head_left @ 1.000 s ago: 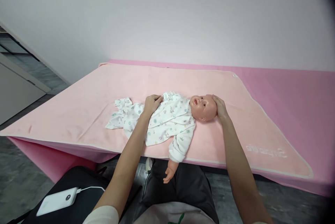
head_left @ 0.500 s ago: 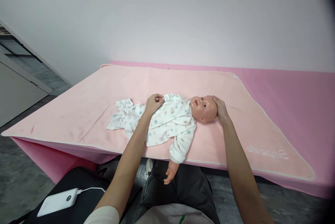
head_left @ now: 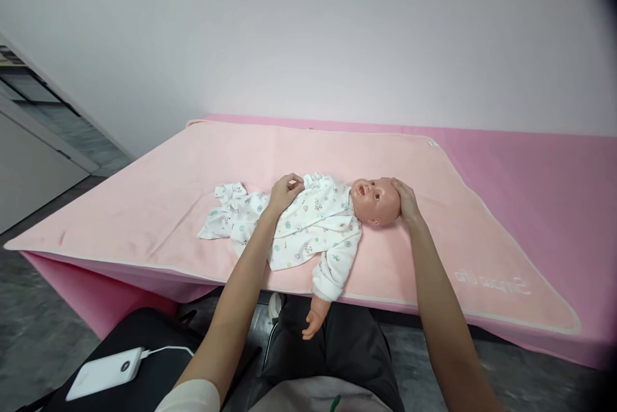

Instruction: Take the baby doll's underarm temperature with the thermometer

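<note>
On its back on the peach mat lies a baby doll, its head to the right. It wears a white printed outfit with long sleeves; the trouser legs lie flat to the left. My left hand is closed at the cuff of the far sleeve, around the doll's far hand, which my fingers mostly hide. My right hand rests on the crown of the doll's head, its fingers stretched along it. The doll's near arm hangs over the front edge of the table, above my lap.
A pink cloth covers the table beneath the mat. Behind it stands a white partition. At the lower left a white power bank with a cable lies on a black bag-like surface.
Both hands stay where they were on the doll. The whole view has shifted slightly downward in the picture; the doll and mat lie as before.
</note>
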Motion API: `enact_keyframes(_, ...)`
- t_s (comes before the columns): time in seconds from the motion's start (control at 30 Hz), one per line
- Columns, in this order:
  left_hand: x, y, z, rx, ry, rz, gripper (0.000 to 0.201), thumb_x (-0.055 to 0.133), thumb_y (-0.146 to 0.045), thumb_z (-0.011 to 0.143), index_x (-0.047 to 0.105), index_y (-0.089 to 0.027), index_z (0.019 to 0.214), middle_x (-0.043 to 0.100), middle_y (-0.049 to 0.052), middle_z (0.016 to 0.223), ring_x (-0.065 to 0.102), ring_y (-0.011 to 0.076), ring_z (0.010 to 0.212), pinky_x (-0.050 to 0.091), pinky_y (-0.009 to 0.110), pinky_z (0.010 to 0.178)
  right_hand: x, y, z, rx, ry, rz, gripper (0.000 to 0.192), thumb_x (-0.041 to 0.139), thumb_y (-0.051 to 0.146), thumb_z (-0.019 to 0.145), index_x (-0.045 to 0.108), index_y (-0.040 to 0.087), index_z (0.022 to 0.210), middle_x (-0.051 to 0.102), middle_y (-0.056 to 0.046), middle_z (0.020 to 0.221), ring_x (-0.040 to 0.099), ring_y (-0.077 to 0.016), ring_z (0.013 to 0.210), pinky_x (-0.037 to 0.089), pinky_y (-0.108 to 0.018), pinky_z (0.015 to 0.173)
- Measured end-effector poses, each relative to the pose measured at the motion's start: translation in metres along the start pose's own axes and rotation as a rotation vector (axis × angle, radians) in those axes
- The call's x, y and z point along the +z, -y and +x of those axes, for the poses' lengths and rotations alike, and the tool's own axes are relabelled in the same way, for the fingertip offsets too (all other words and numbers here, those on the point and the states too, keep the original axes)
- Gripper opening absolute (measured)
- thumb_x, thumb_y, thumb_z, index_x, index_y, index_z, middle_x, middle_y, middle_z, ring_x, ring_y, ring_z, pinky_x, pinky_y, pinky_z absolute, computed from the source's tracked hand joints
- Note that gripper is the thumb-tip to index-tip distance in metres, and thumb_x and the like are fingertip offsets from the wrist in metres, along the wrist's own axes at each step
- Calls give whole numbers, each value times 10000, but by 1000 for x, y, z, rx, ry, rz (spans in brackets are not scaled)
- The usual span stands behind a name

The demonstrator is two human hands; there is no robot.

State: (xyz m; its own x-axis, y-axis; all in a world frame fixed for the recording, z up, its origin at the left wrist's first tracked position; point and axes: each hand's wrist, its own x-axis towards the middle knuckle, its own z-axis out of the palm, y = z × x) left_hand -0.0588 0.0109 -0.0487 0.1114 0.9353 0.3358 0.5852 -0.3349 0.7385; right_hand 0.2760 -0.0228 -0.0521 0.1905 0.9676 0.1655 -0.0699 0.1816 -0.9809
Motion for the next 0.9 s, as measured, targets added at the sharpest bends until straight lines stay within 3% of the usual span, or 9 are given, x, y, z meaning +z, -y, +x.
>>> enact_keyframes(0.4,2,-4,0,2,-65,122,160,558,-266,727,586,-201,871,611,8,876,567,132,732,438,263,724,1,0,-1,5,0,1,389,607,556,709,670,201,855,705,-33,892,634,-228,907,492,-376,854)
enact_keyframes(0.7,1,-20,-2,35,-16,446,73,538,-227,763,588,-233,816,608,29,933,571,186,761,371,275,610,2,3,-2,-9,-14,4,339,614,513,722,676,199,835,699,-27,907,625,-217,915,483,-358,861)
enact_keyframes(0.9,2,-18,1,22,16,439,84,528,-208,765,598,-239,799,613,25,953,574,196,773,366,285,610,1,1,-2,11,-8,-3,398,606,554,710,676,195,867,708,-39,884,634,-232,902,498,-377,839)
